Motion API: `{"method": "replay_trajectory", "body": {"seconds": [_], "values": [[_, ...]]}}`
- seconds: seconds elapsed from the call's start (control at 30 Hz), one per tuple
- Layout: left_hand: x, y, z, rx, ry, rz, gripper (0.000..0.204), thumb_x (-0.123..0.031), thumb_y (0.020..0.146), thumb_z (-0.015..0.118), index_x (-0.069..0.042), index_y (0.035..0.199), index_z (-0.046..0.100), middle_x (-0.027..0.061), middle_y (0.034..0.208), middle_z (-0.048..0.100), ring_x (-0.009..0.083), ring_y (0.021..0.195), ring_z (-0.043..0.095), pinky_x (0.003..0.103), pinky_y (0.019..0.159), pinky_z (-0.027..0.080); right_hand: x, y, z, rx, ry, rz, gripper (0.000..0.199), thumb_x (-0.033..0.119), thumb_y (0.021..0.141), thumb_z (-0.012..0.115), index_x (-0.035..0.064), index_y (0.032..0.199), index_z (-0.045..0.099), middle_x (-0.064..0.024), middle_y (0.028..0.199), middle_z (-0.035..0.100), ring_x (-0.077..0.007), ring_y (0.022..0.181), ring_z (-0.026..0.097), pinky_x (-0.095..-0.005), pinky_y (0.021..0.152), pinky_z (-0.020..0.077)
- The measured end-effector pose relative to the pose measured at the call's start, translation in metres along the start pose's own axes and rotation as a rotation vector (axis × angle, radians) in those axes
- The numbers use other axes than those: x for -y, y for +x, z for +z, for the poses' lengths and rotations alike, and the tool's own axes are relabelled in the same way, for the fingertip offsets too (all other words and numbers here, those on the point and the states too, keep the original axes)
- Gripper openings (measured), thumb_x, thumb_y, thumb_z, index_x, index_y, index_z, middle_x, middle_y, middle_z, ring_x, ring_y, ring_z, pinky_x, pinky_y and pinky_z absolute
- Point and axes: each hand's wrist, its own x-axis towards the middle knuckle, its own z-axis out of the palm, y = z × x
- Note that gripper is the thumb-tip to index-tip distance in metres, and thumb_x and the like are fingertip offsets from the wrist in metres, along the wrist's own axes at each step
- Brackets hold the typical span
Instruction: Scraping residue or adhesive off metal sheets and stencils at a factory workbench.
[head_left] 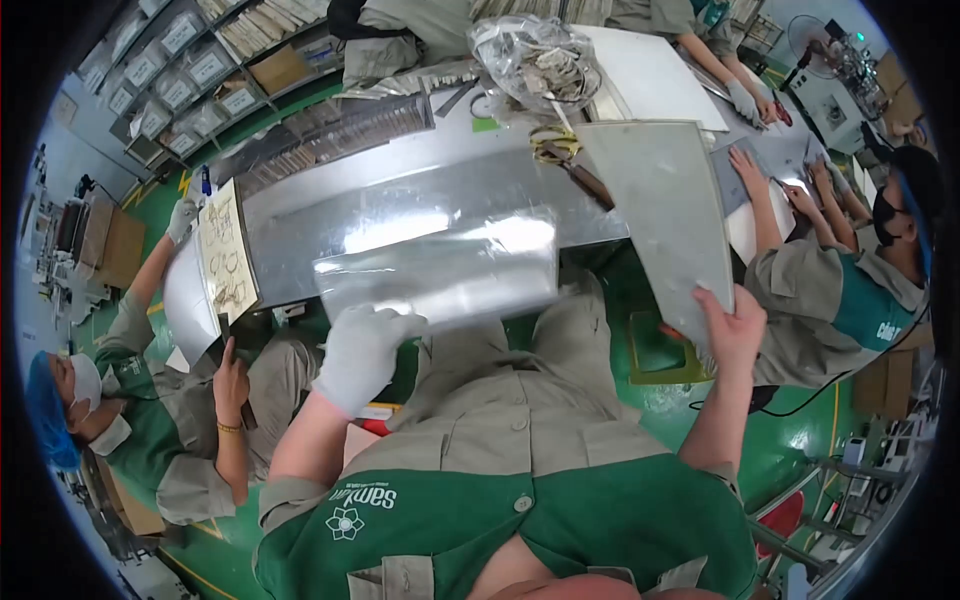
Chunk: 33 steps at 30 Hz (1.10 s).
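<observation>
My left hand (360,355), in a white glove, is closed on the near left edge of a thin, shiny sheet (440,268). The sheet overlaps the table's front edge and reflects light; whether it is clear plastic or metal I cannot tell. My bare right hand (730,325) grips the lower right corner of a pale grey flat panel (655,195). This panel is tilted over the right part of the table, its far end near a pair of scissors with yellow handles (556,146). Part of my right fingers is hidden behind the panel.
A metal-topped table (400,190) spans the front. A row of thin plates (340,140) lines its far side, beside a plastic bag of tangled material (535,65). White sheets (650,75) lie behind the panel. Co-workers sit left (150,400) and right (830,270).
</observation>
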Motion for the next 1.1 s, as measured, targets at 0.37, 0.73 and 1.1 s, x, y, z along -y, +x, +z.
{"method": "replay_trajectory", "body": {"seconds": [0.37, 0.73, 1.1], "values": [[-0.012, -0.011, 0.078, 0.143, -0.155, 0.043, 0.023, -0.009, 0.078, 0.061, -0.021, 0.094, 0.073, 0.0037, 0.086, 0.067, 0.0286, 0.087, 0.062, 0.04, 0.079, 0.049, 0.054, 0.012, 0.111, 0.897, -0.141, -0.181, 0.043, 0.051, 0.079, 0.075, 0.0098, 0.09, 0.076, -0.0136, 0.076, 0.069, -0.0355, 0.073, 0.066, -0.0411, 0.066, 0.0507], [-0.025, -0.068, 0.102, -0.225, -0.274, -0.09, 0.022, -0.013, 0.078, 0.066, -0.016, 0.099, 0.071, 0.0055, 0.108, 0.065, 0.0293, 0.115, 0.056, 0.047, 0.107, 0.038, 0.035, 0.014, 0.217, 1.521, -0.141, -0.331, 0.064, 0.052, 0.081, 0.075, 0.0101, 0.128, 0.064, -0.0218, 0.136, 0.057, -0.0372, 0.119, 0.06, -0.0408, 0.098, 0.0484], [-0.002, -0.11, 0.186, -0.324, -1.198, -1.049, 0.063, -0.043, 0.078, 0.083, -0.001, 0.119, 0.062, 0.0127, 0.11, 0.069, 0.0201, 0.097, 0.066, 0.033, 0.086, 0.052, 0.07, -0.021, 0.197, 1.305, -0.344, -0.375, 0.059, 0.041, 0.066, 0.087, 0.0063, 0.112, 0.072, -0.0188, 0.093, 0.073, -0.0348, 0.089, 0.072, -0.0404, 0.076, 0.0552]]}}
